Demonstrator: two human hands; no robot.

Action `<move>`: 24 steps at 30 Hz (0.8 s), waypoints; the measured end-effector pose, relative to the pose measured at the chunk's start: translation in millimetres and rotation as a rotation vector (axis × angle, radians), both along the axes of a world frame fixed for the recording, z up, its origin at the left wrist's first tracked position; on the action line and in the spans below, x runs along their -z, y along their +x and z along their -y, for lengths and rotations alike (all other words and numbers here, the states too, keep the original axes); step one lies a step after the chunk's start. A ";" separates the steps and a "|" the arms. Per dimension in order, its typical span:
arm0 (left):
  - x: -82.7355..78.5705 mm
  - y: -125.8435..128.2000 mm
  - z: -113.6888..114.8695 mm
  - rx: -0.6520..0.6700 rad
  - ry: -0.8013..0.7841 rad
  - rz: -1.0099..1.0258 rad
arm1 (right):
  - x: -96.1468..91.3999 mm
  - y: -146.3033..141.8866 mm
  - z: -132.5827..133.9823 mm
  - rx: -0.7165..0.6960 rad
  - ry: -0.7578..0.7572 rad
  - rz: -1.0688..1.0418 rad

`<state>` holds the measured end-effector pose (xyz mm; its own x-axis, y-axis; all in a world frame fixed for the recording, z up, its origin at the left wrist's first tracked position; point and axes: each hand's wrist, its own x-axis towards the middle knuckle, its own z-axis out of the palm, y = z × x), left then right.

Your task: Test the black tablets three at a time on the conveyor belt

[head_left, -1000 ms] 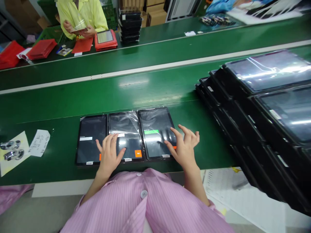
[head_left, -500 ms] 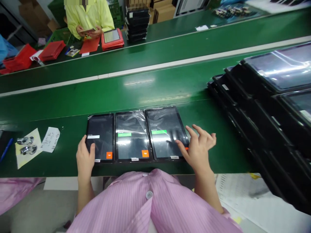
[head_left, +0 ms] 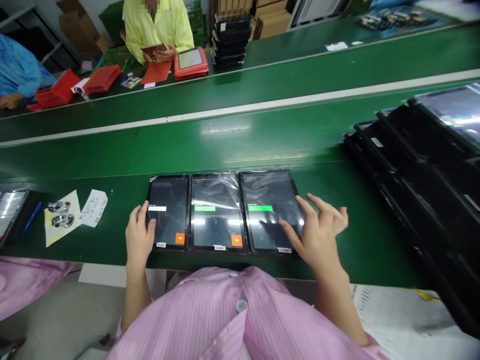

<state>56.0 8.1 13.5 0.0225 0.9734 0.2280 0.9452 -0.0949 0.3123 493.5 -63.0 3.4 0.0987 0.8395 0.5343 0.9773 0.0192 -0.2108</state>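
Three black tablets lie side by side on the green bench in front of me. The left tablet shows a white bar and an orange "Fail" square. On the middle tablet there is a green bar and another orange square, with wrinkled film over its top. A green bar also shows on the right tablet. My left hand rests at the left tablet's outer edge, fingers apart. Over the right tablet's right edge my right hand is spread, thumb above the screen, covering its lower right corner.
Stacked black tablets rise on the right. At left lie a handwritten note, small metal parts on yellow paper, a blue pen and another device. Across the bench, a person in yellow handles something near red sleeves.
The view has shifted, so the bench things sit farther right. The orange square seen by my right hand no longer shows. A person's blue sleeve and hand now appear at far left.
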 end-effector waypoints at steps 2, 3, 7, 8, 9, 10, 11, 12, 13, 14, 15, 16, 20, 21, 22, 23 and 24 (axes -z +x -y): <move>-10.3 -5.7 -12.5 0.048 0.057 0.013 | -13.0 1.3 -12.5 -0.101 0.005 -0.031; -15.7 -6.6 -22.3 0.092 0.072 0.016 | -19.7 -0.3 -22.7 -0.186 -0.013 -0.053; -28.8 10.0 -77.9 0.423 -0.006 -0.012 | -35.7 -29.7 -83.9 -0.535 -0.266 -0.087; -29.0 18.4 -91.5 0.518 -0.031 -0.051 | -36.0 -41.0 -100.3 -0.557 -0.331 -0.052; -28.2 27.2 -103.0 0.607 -0.051 -0.103 | -35.1 -51.8 -115.1 -0.573 -0.383 -0.003; -26.8 35.2 -111.7 0.685 -0.066 -0.160 | -33.7 -61.3 -127.1 -0.579 -0.423 0.037; -25.3 41.5 -117.5 0.744 -0.076 -0.213 | -32.2 -68.8 -136.0 -0.573 -0.448 0.072; -24.1 45.6 -120.5 0.787 -0.081 -0.254 | -30.9 -73.8 -141.5 -0.573 -0.459 0.103; -23.2 47.5 -121.4 0.816 -0.084 -0.276 | -30.3 -76.7 -143.9 -0.582 -0.465 0.127; -22.7 47.4 -121.0 0.833 -0.086 -0.284 | -30.2 -77.9 -144.2 -0.603 -0.467 0.143; -22.4 46.2 -120.2 0.839 -0.085 -0.284 | -30.6 -78.2 -143.2 -0.630 -0.465 0.151; -22.1 44.7 -119.7 0.835 -0.078 -0.281 | -31.3 -78.3 -142.0 -0.653 -0.456 0.153; -17.3 47.8 -124.7 0.813 -0.015 -0.295 | -34.3 -84.0 -143.1 -0.626 -0.405 0.149; -15.5 50.5 -125.9 0.829 -0.016 -0.301 | -35.1 -85.3 -144.1 -0.623 -0.413 0.159; -14.2 52.8 -125.9 0.850 -0.029 -0.305 | -35.8 -84.9 -144.4 -0.637 -0.432 0.170; -13.4 54.2 -124.2 0.874 -0.050 -0.305 | -36.5 -82.0 -143.9 -0.670 -0.457 0.176; -13.4 54.1 -120.7 0.895 -0.072 -0.301 | -37.1 -76.1 -142.3 -0.704 -0.475 0.175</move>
<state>110.1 128.8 26.8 0.8155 0.5779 0.0312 0.5727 -0.8136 0.1004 417.5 79.3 40.5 -0.5789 0.8123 0.0702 0.7901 0.5802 -0.1976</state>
